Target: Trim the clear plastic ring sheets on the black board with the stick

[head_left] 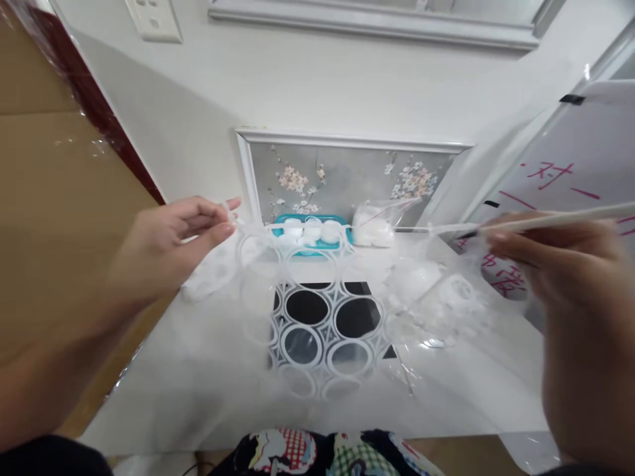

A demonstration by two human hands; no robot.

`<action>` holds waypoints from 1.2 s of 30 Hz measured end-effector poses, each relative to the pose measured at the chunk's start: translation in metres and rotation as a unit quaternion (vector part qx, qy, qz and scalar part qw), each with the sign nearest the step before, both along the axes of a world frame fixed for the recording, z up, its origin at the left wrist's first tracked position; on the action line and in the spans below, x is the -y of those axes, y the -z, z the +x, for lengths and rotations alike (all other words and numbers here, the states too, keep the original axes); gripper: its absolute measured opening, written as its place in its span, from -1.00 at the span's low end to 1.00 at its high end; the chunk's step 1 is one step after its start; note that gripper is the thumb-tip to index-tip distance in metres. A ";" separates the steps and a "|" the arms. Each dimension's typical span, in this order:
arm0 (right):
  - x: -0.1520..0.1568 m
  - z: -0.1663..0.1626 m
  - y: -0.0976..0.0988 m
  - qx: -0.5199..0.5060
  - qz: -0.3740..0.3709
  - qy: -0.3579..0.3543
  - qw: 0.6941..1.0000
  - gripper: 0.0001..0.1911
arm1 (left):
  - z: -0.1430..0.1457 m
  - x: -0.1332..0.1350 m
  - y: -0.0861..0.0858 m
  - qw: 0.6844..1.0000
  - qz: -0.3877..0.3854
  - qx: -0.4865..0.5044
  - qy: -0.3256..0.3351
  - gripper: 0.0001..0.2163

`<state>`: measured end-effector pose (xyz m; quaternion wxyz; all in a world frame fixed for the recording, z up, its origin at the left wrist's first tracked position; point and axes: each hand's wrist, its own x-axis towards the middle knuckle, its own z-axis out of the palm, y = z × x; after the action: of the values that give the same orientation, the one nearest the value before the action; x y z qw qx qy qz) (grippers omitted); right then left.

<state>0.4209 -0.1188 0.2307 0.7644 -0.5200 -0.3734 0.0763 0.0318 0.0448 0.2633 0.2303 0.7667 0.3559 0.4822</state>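
Running crosswise, the white cord (456, 228) joins left hand (171, 244) and right hand (570, 264) — both pinching it — ringed film (327, 334) between.

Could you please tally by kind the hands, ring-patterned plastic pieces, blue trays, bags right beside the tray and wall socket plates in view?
Hands: 2, a left hand and a right hand
Ring-patterned plastic: 1
Blue tray: 1
Bag beside the tray: 1
Wall socket plate: 1
Total: 6
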 end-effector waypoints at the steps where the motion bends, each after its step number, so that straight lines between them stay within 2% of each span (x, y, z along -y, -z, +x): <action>1: -0.013 0.002 0.000 0.024 -0.049 -0.034 0.998 -0.79 | 0.003 -0.010 0.004 1.000 -0.010 -0.014 0.009 -0.80; 3: -0.044 0.008 0.005 0.052 -0.141 -0.085 0.985 -0.88 | 0.012 -0.032 0.017 0.998 -0.040 -0.033 0.024 -0.82; 5: -0.079 0.018 0.019 0.044 -0.198 -0.102 0.974 -0.90 | 0.025 -0.059 0.035 0.992 -0.092 -0.084 0.038 -0.87; 7: -0.115 0.029 0.039 0.037 -0.245 -0.136 0.959 -0.85 | 0.041 -0.088 0.057 0.982 -0.126 -0.138 0.009 -0.90; 9: -0.147 0.037 0.062 0.037 -0.294 -0.155 0.942 -0.84 | 0.058 -0.117 0.082 0.977 -0.115 -0.180 -0.006 -0.90; 12: -0.181 0.033 0.099 0.074 -0.327 -0.125 0.934 -0.91 | 0.075 -0.149 0.119 0.969 -0.129 -0.207 0.025 -0.87; 14: -0.191 0.016 0.125 0.108 -0.323 -0.096 0.935 -0.91 | 0.077 -0.155 0.142 0.961 -0.141 -0.231 0.056 -0.80; 15: -0.191 0.002 0.139 0.118 -0.318 -0.091 0.936 -0.92 | 0.074 -0.153 0.154 0.957 -0.144 -0.243 0.067 -0.76; 17: -0.183 -0.033 0.168 0.126 -0.316 -0.127 0.932 -0.95 | 0.063 -0.138 0.180 0.946 -0.148 -0.271 0.097 -0.66; 20: -0.162 -0.092 0.207 0.174 -0.296 -0.298 0.891 -0.92 | 0.041 -0.100 0.218 0.916 -0.165 -0.326 0.168 -0.49; 22: -0.150 -0.124 0.223 0.206 -0.259 -0.359 0.873 -0.89 | 0.029 -0.074 0.238 0.895 -0.171 -0.359 0.201 -0.33; 24: -0.146 -0.147 0.233 0.217 -0.232 -0.374 0.871 -0.88 | 0.021 -0.055 0.251 0.874 -0.156 -0.412 0.206 -0.22; 27: -0.151 -0.162 0.239 0.183 -0.239 -0.379 0.875 -0.87 | 0.018 -0.044 0.258 0.845 -0.124 -0.484 0.189 -0.17; 30: -0.154 -0.166 0.243 0.162 -0.252 -0.378 0.876 -0.87 | 0.019 -0.045 0.258 0.832 -0.120 -0.509 0.186 -0.14; 36: -0.146 -0.165 0.244 0.198 -0.251 -0.359 0.877 -0.90 | 0.020 -0.045 0.261 0.830 -0.122 -0.511 0.185 -0.12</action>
<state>0.2562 0.0271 -0.0137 0.4380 -0.5293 -0.6465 0.3318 0.0518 0.0895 0.0024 0.1926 0.9208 0.3303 -0.0775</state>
